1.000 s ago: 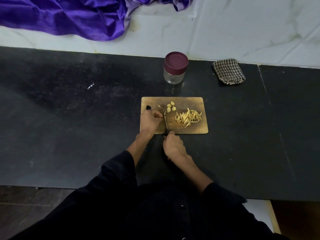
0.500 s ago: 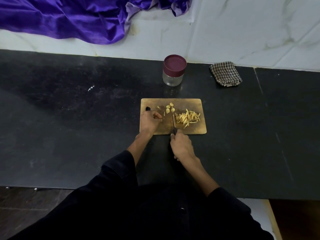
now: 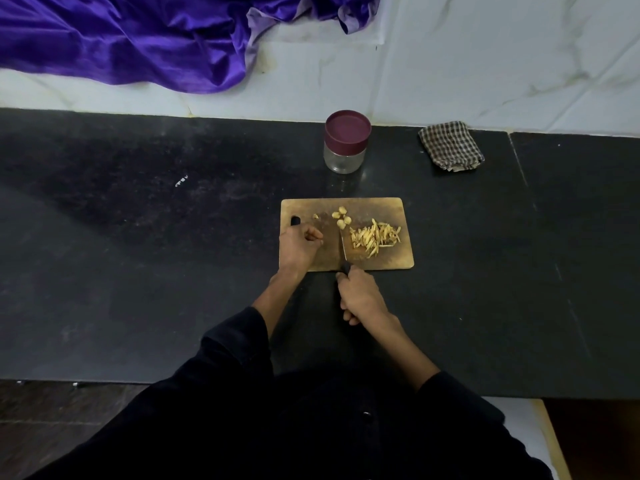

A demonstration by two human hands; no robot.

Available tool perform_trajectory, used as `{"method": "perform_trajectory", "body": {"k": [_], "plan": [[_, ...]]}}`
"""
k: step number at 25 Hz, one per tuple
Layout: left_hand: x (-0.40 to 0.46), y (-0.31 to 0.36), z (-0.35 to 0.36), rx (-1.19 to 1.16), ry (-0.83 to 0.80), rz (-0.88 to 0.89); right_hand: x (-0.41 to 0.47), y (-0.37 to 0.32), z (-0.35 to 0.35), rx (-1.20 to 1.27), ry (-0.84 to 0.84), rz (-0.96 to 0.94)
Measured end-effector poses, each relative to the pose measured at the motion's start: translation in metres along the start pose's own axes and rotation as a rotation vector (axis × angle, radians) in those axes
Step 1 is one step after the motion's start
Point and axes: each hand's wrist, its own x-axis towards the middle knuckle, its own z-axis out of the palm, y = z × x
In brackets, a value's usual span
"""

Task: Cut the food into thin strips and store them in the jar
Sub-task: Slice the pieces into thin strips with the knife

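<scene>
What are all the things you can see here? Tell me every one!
cutting board: one, brown wood, on the counter in front of the person
cut strips: a pile, pale yellow, right part of the board
uncut pieces: a few, pale yellow, far middle of the board
knife: one, dark handle, blade on the board left of the strips
jar: one, clear glass with maroon lid on, behind the board
checked cloth: one, folded, right of the jar
purple cloth: one, shiny, far left
counter: one, black
left hand: fingers curled, resting on the board's left side
right hand: grips the knife handle
</scene>
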Motion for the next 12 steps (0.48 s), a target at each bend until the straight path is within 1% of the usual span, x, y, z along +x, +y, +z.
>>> {"method": "perform_trajectory", "body": {"k": [2, 7, 10, 12], "plan": [[0.0, 0.0, 0.0, 0.003, 0.002, 0.003, -0.003, 0.008, -0.008, 0.026, 0.009, 0.003], [0.0, 0.003, -0.001, 0.007, -0.023, 0.005, -0.002, 0.022, -0.027, 0.052, 0.123, -0.05], [-0.003, 0.009, 0.001, 0.034, -0.055, 0.056, -0.001, 0.023, -0.031, -0.04, 0.214, -0.109], [-0.012, 0.015, 0.006, 0.061, -0.056, 0.134, -0.003, 0.026, -0.032, -0.1, 0.256, -0.14]]}}
